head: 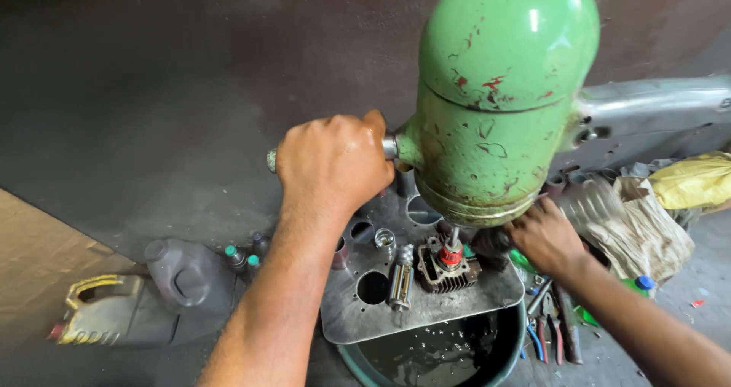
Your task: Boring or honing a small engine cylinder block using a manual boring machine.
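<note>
The left hand [333,162] is reaching up from the lower left, forearm extended, and is closing in a fist around the handle [390,146], which is projecting horizontally from the left side of the machine head [499,98]. The right hand [544,236] is coming in from the lower right, fingers curling at the underside of the head; whether it is gripping anything cannot be told. The head is green, rounded, chipped and rust-spotted, its long axis running vertical. Its spindle [452,250] is pointing down into a finned cylinder [445,273] sitting on a perforated plate [358,311] above an oil basin [434,353].
</note>
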